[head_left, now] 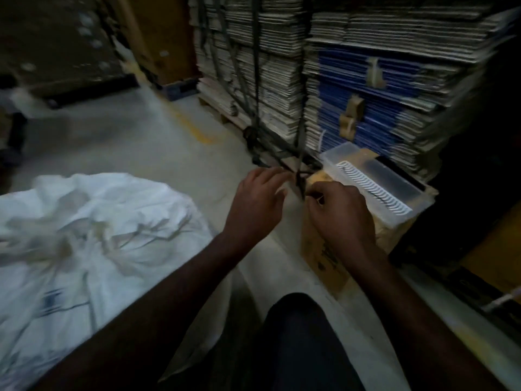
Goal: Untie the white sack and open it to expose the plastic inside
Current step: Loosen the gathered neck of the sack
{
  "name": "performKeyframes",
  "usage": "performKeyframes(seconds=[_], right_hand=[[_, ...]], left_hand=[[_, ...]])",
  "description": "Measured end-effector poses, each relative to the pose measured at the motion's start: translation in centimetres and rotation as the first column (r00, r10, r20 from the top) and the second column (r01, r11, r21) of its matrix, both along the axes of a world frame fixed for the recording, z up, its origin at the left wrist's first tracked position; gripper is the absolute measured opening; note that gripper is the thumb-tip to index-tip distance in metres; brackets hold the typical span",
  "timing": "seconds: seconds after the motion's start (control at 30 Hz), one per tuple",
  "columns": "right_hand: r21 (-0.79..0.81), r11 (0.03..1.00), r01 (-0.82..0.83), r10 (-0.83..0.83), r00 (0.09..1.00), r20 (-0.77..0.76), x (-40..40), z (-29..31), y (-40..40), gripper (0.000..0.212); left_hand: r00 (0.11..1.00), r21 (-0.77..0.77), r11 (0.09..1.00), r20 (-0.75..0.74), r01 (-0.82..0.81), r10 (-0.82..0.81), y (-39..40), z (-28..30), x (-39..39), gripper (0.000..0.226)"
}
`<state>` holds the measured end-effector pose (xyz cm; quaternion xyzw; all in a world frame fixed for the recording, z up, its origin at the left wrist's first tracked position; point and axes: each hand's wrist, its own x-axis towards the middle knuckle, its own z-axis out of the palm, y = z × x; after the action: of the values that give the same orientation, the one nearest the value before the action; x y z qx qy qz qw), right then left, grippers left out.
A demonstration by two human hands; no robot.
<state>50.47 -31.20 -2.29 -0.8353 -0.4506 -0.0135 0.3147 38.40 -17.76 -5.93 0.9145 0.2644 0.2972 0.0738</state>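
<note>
The white sack (93,230) lies crumpled on the floor at the left, its bunched, tied neck (36,244) blurred near the left edge. Neither hand touches it. Both hands are raised at centre right, away from the sack. My left hand (258,204) has loosely curved fingers reaching toward a thin dark object (300,182). My right hand (338,213) is curled and pinches that dark object at its lower end. No plastic inside the sack shows.
A clear plastic tray (375,182) with white ridged pieces sits on a cardboard box (324,249) under my hands. Strapped stacks of flattened cartons (324,80) on a pallet rise behind. Grey concrete floor (141,142) with a yellow line lies ahead. My dark-trousered knee (298,334) is below.
</note>
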Motion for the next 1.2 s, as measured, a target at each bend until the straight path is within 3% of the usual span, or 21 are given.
performKeyframes(seconds=[0.37, 0.63, 1.03, 1.13, 1.2], right_hand=[[0.105, 0.949, -0.297, 0.299, 0.954, -0.004, -17.9, -0.6, 1.3, 0.024], [0.149, 0.87, -0.47, 0.484, 0.871, -0.078, -26.8, 0.5, 2.0, 0.023], [0.32, 0.704, -0.634, 0.654, 0.755, 0.056, -33.4, 0.0, 9.8, 0.022], [0.356, 0.672, -0.649, 0.669, 0.738, 0.082, -33.4, 0.1, 13.2, 0.029], [0.274, 0.676, -0.683, 0.68, 0.723, 0.124, -33.2, 0.1, 16.8, 0.043]], left_hand=[[0.966, -0.048, 0.972, 0.108, -0.229, 0.233, -5.3, 2.6, -22.4, 0.033], [0.855, -0.105, 0.89, 0.25, -0.443, 0.455, -8.1, 4.0, -34.8, 0.028], [0.774, -0.192, 0.863, 0.382, -0.468, 0.505, -2.4, 4.0, -38.2, 0.025], [0.772, -0.236, 0.864, 0.389, -0.444, 0.503, -0.1, 4.0, -37.6, 0.032], [0.787, -0.217, 0.868, 0.367, -0.447, 0.497, 2.1, 3.9, -37.9, 0.037]])
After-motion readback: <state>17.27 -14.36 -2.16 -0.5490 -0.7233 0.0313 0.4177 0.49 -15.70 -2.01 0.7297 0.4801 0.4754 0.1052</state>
